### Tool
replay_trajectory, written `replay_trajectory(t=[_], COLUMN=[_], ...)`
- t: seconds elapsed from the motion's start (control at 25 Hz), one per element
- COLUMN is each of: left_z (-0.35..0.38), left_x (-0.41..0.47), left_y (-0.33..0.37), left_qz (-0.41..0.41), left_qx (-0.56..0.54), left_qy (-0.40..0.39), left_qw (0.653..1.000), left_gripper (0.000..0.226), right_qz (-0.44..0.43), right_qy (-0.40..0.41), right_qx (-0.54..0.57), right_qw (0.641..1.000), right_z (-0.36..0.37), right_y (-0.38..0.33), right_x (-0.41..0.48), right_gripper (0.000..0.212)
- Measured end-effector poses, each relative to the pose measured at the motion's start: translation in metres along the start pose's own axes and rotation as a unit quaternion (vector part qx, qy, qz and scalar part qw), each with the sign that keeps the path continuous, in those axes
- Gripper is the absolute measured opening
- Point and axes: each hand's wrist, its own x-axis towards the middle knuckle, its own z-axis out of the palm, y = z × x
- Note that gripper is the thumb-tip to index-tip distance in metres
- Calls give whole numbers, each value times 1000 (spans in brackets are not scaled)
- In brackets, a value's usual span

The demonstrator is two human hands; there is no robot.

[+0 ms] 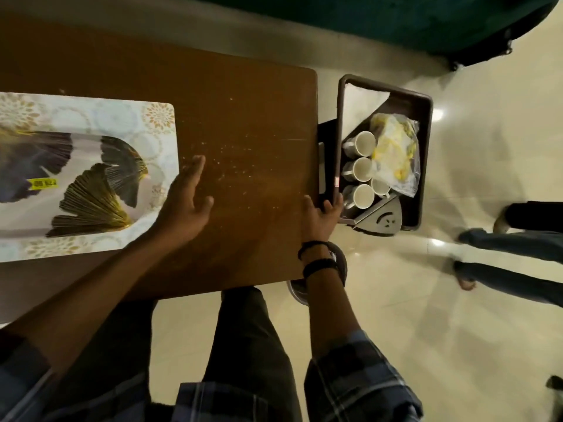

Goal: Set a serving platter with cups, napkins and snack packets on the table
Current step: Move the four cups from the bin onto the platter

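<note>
A patterned serving platter (91, 123) with gold and dark fan shapes lies on the left of the brown table (249, 123). My left hand (187, 199) hovers open over the table just right of the platter. A dark bin (425, 141) stands on a stool past the table's right end. It holds several white cups (362, 170), a clear snack packet (396, 156) with yellow contents, a grey napkin holder (384, 219) and a white sheet (359, 105). My right hand (320, 219) grips the bin's near left rim.
Crumbs speckle the table's middle. Another person's legs and feet (502, 257) stand on the glossy cream floor at the right. A dark green piece of furniture (396, 22) fills the top. My own legs are below the table's front edge.
</note>
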Motion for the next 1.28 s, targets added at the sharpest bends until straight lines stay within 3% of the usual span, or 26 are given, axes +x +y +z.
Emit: replay_trajectory(t=[0.12, 0.28, 0.56, 0.76, 0.84, 0.96, 1.28], left_z=[43, 92, 189, 240, 255, 268, 281], left_x=[14, 34, 103, 146, 155, 160, 164], left_y=[36, 78, 148, 167, 167, 164, 162], left_qz=[3, 14, 99, 78, 97, 139, 168], left_qx=[-15, -10, 107, 148, 218, 303, 376], left_qy=[-34, -91, -122, -156, -152, -134, -93], left_qw=[999, 996, 982, 973, 959, 933, 907], left_gripper=[69, 72, 58, 52, 48, 59, 79], right_qz=[7, -15, -17, -42, -43, -62, -42], right_qy=[55, 56, 64, 48, 40, 32, 54], right_qx=[5, 13, -138, -146, -139, -140, -97], right_qw=[998, 998, 988, 987, 988, 988, 993], right_z=[-38, -69, -86, -89, -89, -88, -99], right_y=[0, 0, 14, 26, 30, 34, 35], right_x=[37, 80, 144, 170, 174, 173, 173], right_gripper=[77, 72, 86, 61, 61, 64, 61])
